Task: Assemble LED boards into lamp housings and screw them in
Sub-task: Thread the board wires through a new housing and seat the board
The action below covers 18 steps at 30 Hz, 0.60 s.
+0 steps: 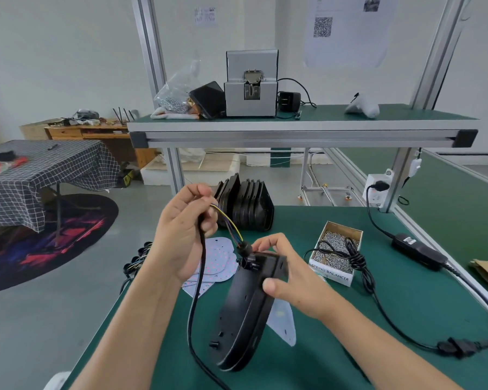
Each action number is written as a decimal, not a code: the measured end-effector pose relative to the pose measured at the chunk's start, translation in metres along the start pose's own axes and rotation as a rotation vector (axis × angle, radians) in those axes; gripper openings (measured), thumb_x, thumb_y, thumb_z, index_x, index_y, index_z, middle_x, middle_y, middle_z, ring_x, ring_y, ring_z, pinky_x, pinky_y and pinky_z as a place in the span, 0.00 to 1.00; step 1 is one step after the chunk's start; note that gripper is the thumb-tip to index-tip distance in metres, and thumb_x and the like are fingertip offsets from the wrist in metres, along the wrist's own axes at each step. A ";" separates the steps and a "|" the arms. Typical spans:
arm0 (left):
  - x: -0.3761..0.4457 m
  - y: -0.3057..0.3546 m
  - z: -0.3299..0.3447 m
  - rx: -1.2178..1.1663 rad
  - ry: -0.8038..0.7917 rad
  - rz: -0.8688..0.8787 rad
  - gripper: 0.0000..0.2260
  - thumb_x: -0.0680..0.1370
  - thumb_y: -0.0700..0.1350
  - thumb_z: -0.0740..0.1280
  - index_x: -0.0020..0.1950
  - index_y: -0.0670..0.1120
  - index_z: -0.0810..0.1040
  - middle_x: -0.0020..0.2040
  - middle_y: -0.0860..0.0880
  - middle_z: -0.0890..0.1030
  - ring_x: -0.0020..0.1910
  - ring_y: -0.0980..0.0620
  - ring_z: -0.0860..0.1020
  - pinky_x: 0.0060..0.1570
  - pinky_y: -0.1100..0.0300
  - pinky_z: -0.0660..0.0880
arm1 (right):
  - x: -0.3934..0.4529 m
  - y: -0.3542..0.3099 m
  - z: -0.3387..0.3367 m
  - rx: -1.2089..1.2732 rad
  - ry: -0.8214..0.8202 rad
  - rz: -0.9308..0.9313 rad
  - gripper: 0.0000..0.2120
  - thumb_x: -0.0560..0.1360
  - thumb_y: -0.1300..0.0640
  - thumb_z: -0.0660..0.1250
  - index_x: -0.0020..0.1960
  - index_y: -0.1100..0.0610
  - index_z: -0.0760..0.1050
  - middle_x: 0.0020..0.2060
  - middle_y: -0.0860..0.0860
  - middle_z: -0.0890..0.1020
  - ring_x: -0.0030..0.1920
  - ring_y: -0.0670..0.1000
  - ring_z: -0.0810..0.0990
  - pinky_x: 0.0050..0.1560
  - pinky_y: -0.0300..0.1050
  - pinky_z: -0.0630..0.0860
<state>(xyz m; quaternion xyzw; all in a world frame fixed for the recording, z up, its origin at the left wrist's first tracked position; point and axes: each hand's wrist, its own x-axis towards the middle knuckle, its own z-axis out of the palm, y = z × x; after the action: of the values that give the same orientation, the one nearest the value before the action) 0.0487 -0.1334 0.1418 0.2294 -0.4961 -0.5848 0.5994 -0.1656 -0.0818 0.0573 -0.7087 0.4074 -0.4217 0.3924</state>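
A black lamp housing (pixel 244 313) stood tilted on edge above the green workbench (pixel 406 291), its lower end near the mat and its upper end raised toward the middle of the bench. The right hand (pixel 290 280) gripped that upper end, thumb pressed on the near face and fingers curled over the top edge beside a black cable gland (pixel 244 249). From the gland rose a bundle of coloured wires (pixel 231 223), yellow and blue among them, pinched between the thumb and curled fingers of the left hand (pixel 181 229), which was lifted above and to the left of the housing. A black cable (pixel 193 305) hung from the same hand and looped down past the housing toward the bench's near edge. White LED boards (pixel 220 260) lay flat on the mat beneath both hands, and another board's tip (pixel 285 325) showed under the housing on its right. Behind them a row of black housings (pixel 245 206) stood stacked on edge. To the right, an open cardboard box of screws (pixel 337 249) sat with a coiled black cord (pixel 355 257) draped across it, and a power adapter (pixel 419 251) lay farther right. On the upper shelf (pixel 293 126) stood a grey screw feeder (pixel 251 85).
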 end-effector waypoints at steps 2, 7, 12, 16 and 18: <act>0.002 -0.002 -0.005 -0.037 0.003 0.002 0.06 0.77 0.38 0.64 0.45 0.49 0.76 0.33 0.50 0.72 0.28 0.54 0.64 0.30 0.64 0.61 | 0.004 -0.001 0.002 0.032 0.050 0.015 0.41 0.67 0.26 0.72 0.67 0.53 0.67 0.60 0.48 0.77 0.54 0.46 0.77 0.55 0.44 0.73; 0.003 -0.019 -0.038 0.327 0.150 0.019 0.15 0.81 0.35 0.63 0.45 0.52 0.83 0.33 0.51 0.75 0.29 0.53 0.68 0.33 0.64 0.67 | 0.018 -0.010 -0.009 0.066 0.273 -0.017 0.22 0.71 0.38 0.67 0.60 0.50 0.76 0.53 0.48 0.79 0.53 0.43 0.77 0.55 0.37 0.71; -0.011 -0.043 -0.054 1.000 0.160 -0.117 0.16 0.83 0.36 0.60 0.47 0.54 0.82 0.39 0.55 0.85 0.45 0.50 0.82 0.44 0.62 0.73 | 0.030 -0.025 -0.017 -0.053 0.317 0.003 0.16 0.71 0.36 0.69 0.55 0.43 0.77 0.58 0.45 0.77 0.61 0.42 0.77 0.57 0.28 0.70; -0.020 -0.040 -0.028 1.272 0.077 0.199 0.16 0.85 0.48 0.58 0.72 0.53 0.75 0.65 0.58 0.77 0.69 0.55 0.72 0.77 0.47 0.60 | 0.042 -0.038 -0.015 -0.112 0.290 0.062 0.16 0.69 0.32 0.70 0.51 0.40 0.77 0.57 0.46 0.78 0.59 0.39 0.77 0.54 0.28 0.70; -0.022 -0.034 -0.013 1.286 -0.126 0.296 0.25 0.83 0.62 0.55 0.78 0.55 0.69 0.70 0.61 0.73 0.72 0.61 0.67 0.80 0.54 0.53 | 0.045 -0.041 -0.015 -0.116 0.270 0.059 0.19 0.69 0.32 0.69 0.51 0.45 0.79 0.56 0.49 0.79 0.57 0.43 0.79 0.58 0.39 0.74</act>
<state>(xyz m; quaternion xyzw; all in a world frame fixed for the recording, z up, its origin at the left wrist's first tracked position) 0.0481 -0.1242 0.1007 0.4361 -0.8067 -0.0960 0.3871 -0.1548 -0.1111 0.1115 -0.6547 0.5010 -0.4772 0.3045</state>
